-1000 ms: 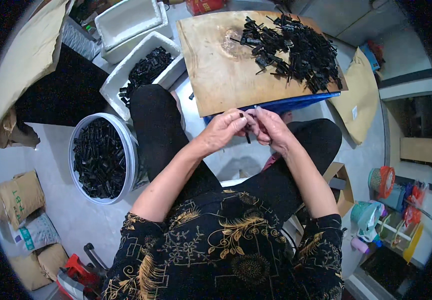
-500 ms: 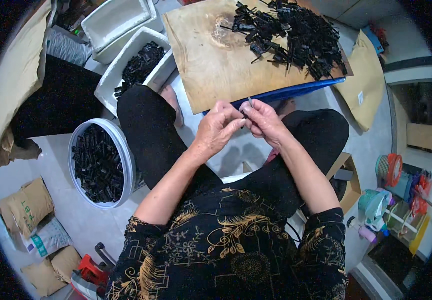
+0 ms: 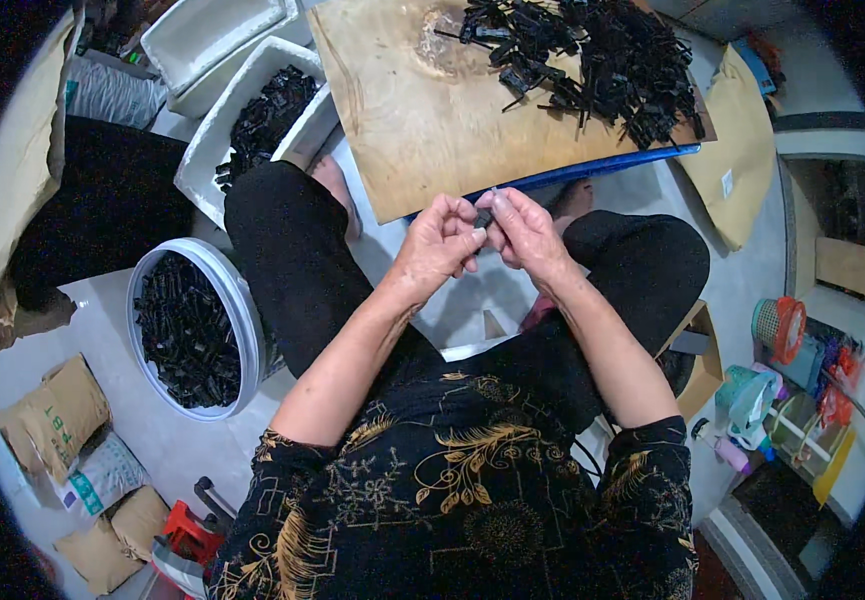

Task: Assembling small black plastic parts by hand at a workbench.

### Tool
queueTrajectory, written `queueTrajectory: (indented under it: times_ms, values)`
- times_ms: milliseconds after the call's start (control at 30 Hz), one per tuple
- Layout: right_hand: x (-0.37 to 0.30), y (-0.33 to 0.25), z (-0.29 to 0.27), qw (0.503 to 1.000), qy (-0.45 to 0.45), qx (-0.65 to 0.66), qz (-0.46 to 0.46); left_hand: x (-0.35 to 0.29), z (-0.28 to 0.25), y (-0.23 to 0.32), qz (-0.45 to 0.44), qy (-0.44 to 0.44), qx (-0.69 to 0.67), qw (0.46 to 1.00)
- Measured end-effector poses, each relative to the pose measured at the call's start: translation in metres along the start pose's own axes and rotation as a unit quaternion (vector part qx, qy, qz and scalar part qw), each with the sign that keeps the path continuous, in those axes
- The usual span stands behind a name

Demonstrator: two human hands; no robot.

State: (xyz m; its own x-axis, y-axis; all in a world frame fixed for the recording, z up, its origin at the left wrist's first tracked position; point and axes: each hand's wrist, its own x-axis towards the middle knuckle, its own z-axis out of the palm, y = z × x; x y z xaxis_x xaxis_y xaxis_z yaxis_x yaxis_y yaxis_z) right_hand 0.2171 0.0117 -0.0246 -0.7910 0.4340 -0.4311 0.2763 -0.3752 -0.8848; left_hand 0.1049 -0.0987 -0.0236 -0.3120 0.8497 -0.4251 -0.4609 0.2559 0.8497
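In front of my knees, my two hands meet just off the near edge of a wooden board [image 3: 382, 130]. My left hand [image 3: 436, 245] pinches a small black plastic part [image 3: 482, 217] between thumb and fingers. From the other side, my right hand [image 3: 527, 235] has its thumb and fingertips closed at the same part. Whether a thin tool is also in the right fingers is too small to tell. A loose heap of black plastic parts [image 3: 602, 75] covers the far right of the board.
To my left, a round white bucket [image 3: 255, 335] and a white foam box [image 3: 202, 160] hold black parts. Another foam box [image 3: 207, 40] stands behind. Paper sacks [image 3: 57, 415] lie at lower left. A cardboard box [image 3: 707, 375] sits beside my right leg, with bottles [image 3: 727, 450] nearby.
The view has shifted slightly. My fingers have turned the small part, so more of it shows between the hands. The thin grey piece at my right fingertips no longer shows clearly.
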Motion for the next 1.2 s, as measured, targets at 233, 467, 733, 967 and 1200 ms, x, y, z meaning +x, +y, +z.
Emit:
queueTrajectory:
  times_ms: [233,467,733,967,1200]
  values:
    - [0.003,0.006,0.005,0.999,0.006,-0.032,-0.027,0.006,0.002,-0.001,0.018,0.042,-0.021,0.999]
    - [0.011,0.015,0.006,0.998,0.000,-0.048,-0.042,0.014,0.000,-0.010,0.045,0.057,-0.017,0.997]
    - [0.013,0.012,0.009,0.997,-0.013,-0.055,-0.050,0.015,0.002,-0.011,0.062,0.078,0.018,0.995]
    - [0.019,0.015,0.012,0.985,0.019,-0.140,-0.099,0.021,0.001,-0.023,0.151,0.157,0.170,0.961]
    - [0.038,0.046,0.007,0.951,0.088,-0.225,-0.192,0.025,0.001,-0.023,0.204,0.186,0.329,0.903]
